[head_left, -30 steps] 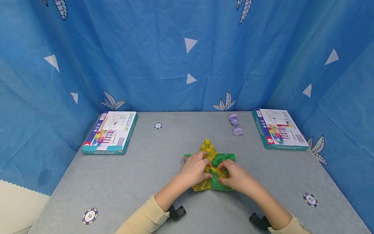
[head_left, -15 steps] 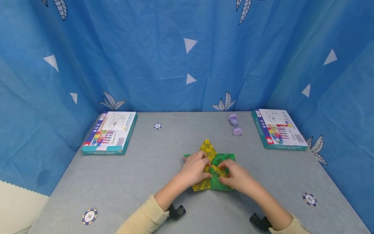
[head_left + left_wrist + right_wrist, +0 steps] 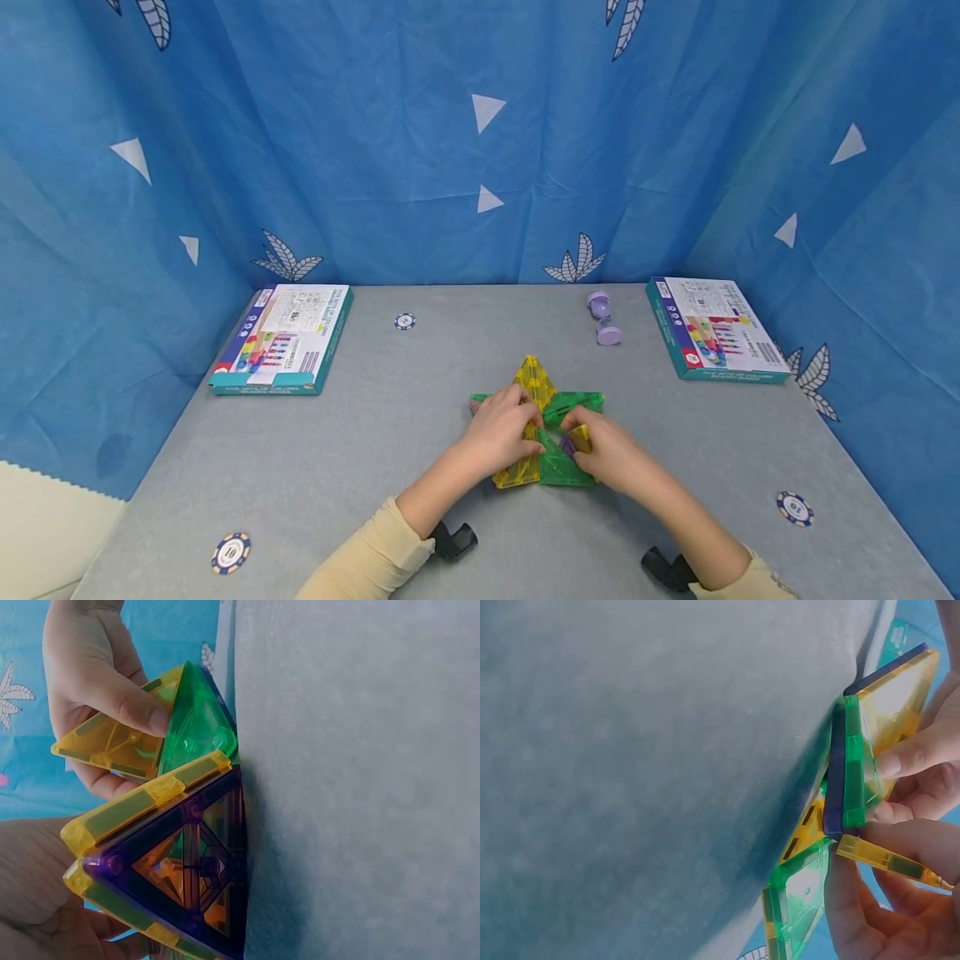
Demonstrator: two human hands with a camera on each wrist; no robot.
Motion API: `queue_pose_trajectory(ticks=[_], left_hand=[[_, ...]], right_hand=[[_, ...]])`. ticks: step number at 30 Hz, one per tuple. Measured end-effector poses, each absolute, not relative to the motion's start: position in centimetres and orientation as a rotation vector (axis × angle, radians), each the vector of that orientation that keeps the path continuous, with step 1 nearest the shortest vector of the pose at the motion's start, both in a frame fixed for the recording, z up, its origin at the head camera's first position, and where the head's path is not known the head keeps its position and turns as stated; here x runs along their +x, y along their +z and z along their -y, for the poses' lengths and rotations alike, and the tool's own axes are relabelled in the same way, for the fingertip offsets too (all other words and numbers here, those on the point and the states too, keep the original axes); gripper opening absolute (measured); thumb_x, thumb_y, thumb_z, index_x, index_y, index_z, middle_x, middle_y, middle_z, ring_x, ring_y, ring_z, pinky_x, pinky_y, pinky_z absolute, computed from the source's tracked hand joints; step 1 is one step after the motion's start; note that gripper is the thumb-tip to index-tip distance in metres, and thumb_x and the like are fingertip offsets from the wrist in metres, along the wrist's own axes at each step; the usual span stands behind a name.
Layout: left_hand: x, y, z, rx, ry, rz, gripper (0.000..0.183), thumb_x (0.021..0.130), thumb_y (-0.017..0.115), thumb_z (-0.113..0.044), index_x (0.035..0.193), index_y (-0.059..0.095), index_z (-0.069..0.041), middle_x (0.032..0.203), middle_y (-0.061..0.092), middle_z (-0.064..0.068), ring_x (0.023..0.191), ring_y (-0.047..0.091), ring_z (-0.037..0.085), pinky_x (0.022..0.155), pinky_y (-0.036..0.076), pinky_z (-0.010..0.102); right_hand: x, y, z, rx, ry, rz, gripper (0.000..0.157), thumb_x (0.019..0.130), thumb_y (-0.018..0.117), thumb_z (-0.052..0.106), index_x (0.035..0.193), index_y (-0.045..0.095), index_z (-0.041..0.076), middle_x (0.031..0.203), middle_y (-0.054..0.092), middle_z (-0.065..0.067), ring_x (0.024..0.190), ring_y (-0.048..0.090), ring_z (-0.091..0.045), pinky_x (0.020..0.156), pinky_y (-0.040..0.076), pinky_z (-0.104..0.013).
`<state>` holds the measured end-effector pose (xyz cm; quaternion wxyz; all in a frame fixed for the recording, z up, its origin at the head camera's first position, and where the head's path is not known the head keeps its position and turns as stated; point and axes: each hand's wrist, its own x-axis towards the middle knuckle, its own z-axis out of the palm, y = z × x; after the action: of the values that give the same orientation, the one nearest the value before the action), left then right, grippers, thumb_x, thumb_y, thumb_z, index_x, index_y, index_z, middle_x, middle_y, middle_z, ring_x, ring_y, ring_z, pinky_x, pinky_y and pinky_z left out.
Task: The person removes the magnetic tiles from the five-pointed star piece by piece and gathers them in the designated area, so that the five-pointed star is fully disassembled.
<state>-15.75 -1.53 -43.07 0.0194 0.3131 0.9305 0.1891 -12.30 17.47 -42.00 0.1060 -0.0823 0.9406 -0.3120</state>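
Observation:
A star-shaped build of magnetic tiles (image 3: 517, 475), see-through yellow and green with purple edges, sits on the grey table. My left hand (image 3: 498, 429) holds its left side, thumb and fingertips at the inner edges. Between thumb and fingers my right hand (image 3: 611, 454) pinches a yellow triangular tile (image 3: 889, 860), tilted up from the build's right side. Beside that tile shows an opening with a purple piece (image 3: 567, 446) inside. In the left wrist view, a triangular face with a purple frame (image 3: 199, 862) stands nearest the camera, and the pinched yellow tile (image 3: 124, 742) is behind.
Two flat boxes lie at the back, one left (image 3: 281, 342) and one right (image 3: 716, 329). A purple hourglass (image 3: 604, 318) lies behind the build. Poker chips lie at back left (image 3: 405, 322), front left (image 3: 230, 553) and front right (image 3: 795, 508). A blue curtain (image 3: 420, 150) hangs behind.
My right hand has tilted the yellow tile up and outward from the middle of the build, uncovering an opening beneath it. My left hand keeps its place.

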Motion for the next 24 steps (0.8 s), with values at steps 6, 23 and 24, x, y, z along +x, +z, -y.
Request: queue_pose_trajectory(ticks=[6,23,24], left_hand=[[-15.8,-43.1,1.5,0.968,0.587,-2.883,0.024,0.077,0.075,-0.039,0.092,0.064,-0.023,0.108,0.048,-0.003,0.099,0.047,0.015,0.085,0.040,0.036],[-15.7,-43.1,1.7,0.966,0.606,-2.872,0.023,0.077,0.075,-0.038,0.091,0.062,-0.024,0.109,0.049,-0.004,0.100,0.048,0.015,0.086,0.040,0.037],[-15.7,-43.1,1.7,0.967,0.607,-2.875,0.023,0.077,0.075,-0.038,0.091,0.062,-0.024,0.109,0.049,-0.004,0.100,0.048,0.015,0.086,0.040,0.038]], right_hand=[[-12.3,-42.0,-17.4,-0.169,-0.903,-2.781,0.035,0.077,0.072,0.000,0.106,0.057,0.013,0.082,0.061,-0.005,0.056,0.048,-0.016,0.049,0.041,-0.030],[-12.4,-41.6,-19.4,-0.343,-0.877,-2.957,0.018,0.081,0.072,0.018,0.075,0.058,0.010,0.063,0.045,0.003,0.056,0.039,-0.010,0.050,0.033,-0.024],[-12.5,-41.3,-19.7,-0.357,-0.909,-2.952,0.018,0.083,0.070,0.017,0.074,0.057,0.010,0.064,0.044,0.002,0.057,0.039,-0.010,0.050,0.034,-0.024]])
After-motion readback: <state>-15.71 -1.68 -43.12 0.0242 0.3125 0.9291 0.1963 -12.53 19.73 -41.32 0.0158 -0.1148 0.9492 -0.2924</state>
